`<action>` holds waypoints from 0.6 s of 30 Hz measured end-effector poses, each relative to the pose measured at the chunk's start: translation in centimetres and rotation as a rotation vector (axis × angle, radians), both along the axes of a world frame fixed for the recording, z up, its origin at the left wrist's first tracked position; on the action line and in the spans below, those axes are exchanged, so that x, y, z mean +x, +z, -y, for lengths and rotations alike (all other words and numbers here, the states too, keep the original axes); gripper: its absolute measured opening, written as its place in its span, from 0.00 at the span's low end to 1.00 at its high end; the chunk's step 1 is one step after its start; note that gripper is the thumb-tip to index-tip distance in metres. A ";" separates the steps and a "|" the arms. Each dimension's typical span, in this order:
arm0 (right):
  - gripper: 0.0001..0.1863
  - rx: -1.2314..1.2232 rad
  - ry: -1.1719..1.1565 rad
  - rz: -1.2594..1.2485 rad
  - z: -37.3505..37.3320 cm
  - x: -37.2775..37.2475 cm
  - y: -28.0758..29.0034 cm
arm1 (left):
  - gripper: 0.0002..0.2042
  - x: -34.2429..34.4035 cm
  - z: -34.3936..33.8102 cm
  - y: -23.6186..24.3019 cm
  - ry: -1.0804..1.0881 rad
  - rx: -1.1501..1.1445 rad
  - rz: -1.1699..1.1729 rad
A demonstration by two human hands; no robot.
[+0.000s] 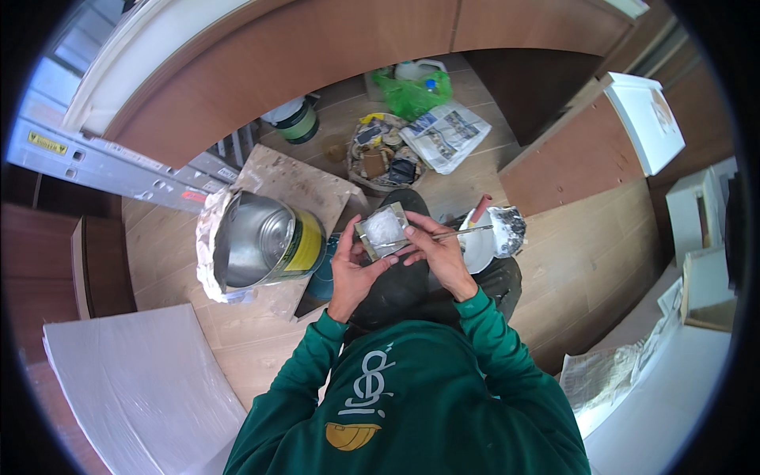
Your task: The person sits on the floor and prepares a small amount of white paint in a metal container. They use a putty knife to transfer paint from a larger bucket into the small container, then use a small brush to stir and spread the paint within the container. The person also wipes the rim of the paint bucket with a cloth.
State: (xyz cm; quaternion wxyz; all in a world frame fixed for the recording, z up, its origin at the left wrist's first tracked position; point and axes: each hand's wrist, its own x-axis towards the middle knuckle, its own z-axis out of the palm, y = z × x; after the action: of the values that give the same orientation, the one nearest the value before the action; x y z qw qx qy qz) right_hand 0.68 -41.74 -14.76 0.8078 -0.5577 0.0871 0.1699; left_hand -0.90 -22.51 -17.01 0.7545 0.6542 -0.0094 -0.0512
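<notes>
My left hand (355,269) grips a small square tray (381,227) with white material on it, held over my lap. My right hand (445,263) is at the tray's right side, its fingers closed on a thin metal tool (468,230) that reaches out to the right. Beside my right knee sits a white container (476,252) with a red-handled tool (480,209) and a ragged, stained rim. To my left a large metal can (289,252) with a yellow-green label and white-crusted edge stands on a stained board (273,166).
Ahead under a curved wooden counter (317,47) are a cluttered bin (378,158), newspaper (445,134), a green bag (412,95) and a small bucket (298,127). A metal ladder (111,172) and wrapped panel (134,372) lie left; wooden panels (574,146) and white boxes (693,218) are right.
</notes>
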 end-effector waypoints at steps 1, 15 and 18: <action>0.28 -0.005 -0.005 -0.013 -0.3 0.2 -0.3 | 0.52 -0.2 -0.3 -0.1 0.016 0.033 0.012; 0.25 -0.054 -0.016 0.024 -9.1 10.7 -5.6 | 0.19 -12.8 -10.0 -4.6 0.220 0.346 -0.371; 0.26 -0.082 0.023 0.041 -12.0 13.0 -6.3 | 0.18 -13.3 -11.0 -5.0 0.247 0.331 -0.373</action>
State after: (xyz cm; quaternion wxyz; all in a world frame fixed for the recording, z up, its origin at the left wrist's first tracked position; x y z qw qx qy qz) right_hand 13.64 -29.70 -21.05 0.7838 -0.5947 0.0712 0.1640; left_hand -14.16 -11.53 -22.02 0.6266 0.7440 0.2178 -0.0794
